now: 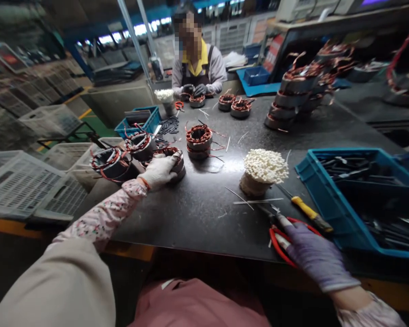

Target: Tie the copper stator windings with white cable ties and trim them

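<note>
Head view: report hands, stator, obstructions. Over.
Left hand on copper-wound stator, grip unclear. Right hand at red-handled tool, grip unclear. Stator close beside two others. Possible clutter: loose white strips near tool's tip.

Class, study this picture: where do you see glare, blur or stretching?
Head view: glare on the tabletop beside the middle copper-wound rings; head view: white crates at left blurred and stretched; head view: far background dim and soft, with bright strips of light.

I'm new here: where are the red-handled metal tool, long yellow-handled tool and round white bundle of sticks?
Red-handled metal tool (273,240): head view, red handle loop.
Long yellow-handled tool (306,208): head view, yellow grip.
Round white bundle of sticks (266,165): head view, white top.
</note>
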`<state>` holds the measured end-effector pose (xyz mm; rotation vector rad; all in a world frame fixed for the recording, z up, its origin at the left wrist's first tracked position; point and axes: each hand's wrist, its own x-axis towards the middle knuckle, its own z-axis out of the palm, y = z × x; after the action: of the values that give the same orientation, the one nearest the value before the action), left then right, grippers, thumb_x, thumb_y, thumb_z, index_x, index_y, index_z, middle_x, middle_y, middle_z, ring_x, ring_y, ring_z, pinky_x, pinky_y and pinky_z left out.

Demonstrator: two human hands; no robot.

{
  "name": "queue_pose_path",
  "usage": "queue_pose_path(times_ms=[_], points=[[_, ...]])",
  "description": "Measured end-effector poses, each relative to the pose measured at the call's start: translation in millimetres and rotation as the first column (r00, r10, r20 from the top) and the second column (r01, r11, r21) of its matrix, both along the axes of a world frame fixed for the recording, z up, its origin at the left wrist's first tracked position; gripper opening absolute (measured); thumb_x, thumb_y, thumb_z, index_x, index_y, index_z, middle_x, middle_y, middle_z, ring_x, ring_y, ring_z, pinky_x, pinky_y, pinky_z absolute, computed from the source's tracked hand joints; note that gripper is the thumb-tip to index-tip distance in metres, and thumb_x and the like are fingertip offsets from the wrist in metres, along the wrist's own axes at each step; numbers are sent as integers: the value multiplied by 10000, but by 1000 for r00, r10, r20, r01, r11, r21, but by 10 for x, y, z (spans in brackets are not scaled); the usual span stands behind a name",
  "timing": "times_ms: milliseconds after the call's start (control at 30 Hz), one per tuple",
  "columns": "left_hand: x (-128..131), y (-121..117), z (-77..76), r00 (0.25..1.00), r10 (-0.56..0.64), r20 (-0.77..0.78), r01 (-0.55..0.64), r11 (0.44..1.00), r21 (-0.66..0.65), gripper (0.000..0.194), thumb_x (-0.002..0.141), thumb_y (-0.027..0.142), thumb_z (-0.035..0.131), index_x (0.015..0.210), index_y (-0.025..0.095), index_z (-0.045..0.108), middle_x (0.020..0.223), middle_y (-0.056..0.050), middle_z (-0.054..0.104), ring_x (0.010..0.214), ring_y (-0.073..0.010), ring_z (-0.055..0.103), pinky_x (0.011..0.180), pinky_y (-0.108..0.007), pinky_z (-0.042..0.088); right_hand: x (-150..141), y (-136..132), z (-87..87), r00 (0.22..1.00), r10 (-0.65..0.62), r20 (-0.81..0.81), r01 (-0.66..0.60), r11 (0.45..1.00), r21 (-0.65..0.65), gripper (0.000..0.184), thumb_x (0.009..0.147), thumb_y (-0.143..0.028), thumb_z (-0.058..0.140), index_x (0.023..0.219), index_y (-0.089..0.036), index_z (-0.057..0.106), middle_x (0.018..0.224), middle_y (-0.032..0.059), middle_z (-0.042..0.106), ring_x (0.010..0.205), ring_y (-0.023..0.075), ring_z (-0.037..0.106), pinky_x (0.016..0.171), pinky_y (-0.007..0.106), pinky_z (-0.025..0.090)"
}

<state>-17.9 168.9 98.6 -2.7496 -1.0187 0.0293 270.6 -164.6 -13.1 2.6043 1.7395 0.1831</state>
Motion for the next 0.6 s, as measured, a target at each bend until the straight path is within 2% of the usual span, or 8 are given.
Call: queue_pose_path(times_ms=[67,133,200,267,333,433,500,600], points=[[68,0,120,998,-20,-58,19,999,-28,761,821,332,585,1510,144,322,1264,-136,637,1160,-306,578,1036,-407,419,26,32,24,995,38,90,-44,997,58,350,862,-291,591,1178,-190,704,957,128,741,681,268,704,504,335,514],[233,7,282,998,-51,-21,51,999,8,640,849,347,543,1453,175,418,1344,-132,581,1239,-318,519,1104,-450,350,23,21,92,979,93,184,-130,970,205,282,871,-262,592,1104,-161,716,923,113,736,698,250,696,533,320,503],[521,71,424,990,-35,138,21,995,97,498,916,364,433,1383,202,495,1356,-116,565,1260,-312,495,1121,-463,322,-9,27,217,959,102,264,-206,891,406,215,894,-243,580,1038,-147,709,928,98,731,739,217,692,583,293,497],[897,184,482,963,62,261,-86,993,81,483,942,416,369,1330,179,532,1278,-132,605,1195,-314,537,1071,-456,373,-51,111,376,951,58,302,-234,774,588,175,907,-250,592,1013,-151,691,917,82,727,762,183,685,609,262,484],[1274,303,426,962,186,197,-180,982,-48,536,883,501,462,1243,123,582,1171,-177,639,1128,-348,567,995,-462,428,-70,283,515,956,6,293,-218,681,699,200,895,-267,630,1049,-148,676,940,81,722,789,173,679,632,251,481],[1633,434,222,969,233,78,-225,969,-101,571,726,488,650,1140,97,623,1175,-220,626,1181,-397,532,996,-469,426,-41,598,601,973,-18,231,-167,637,753,319,893,-343,643,1136,-137,668,1019,111,699,848,197,669,680,279,497],[1680,504,128,972,212,102,-204,975,-88,575,687,472,678,1136,118,625,1177,-206,634,1172,-383,546,994,-453,429,-18,753,582,983,-3,183,-141,624,769,369,895,-397,634,1144,-128,677,1036,134,682,875,218,656,707,307,504],[1546,566,169,959,171,228,-116,964,-237,485,667,482,687,1035,167,667,1012,-132,697,981,-309,636,864,-386,491,-26,854,529,991,23,129,-117,603,789,398,897,-421,623,1141,-114,689,1032,155,662,897,237,631,726,333,502]])
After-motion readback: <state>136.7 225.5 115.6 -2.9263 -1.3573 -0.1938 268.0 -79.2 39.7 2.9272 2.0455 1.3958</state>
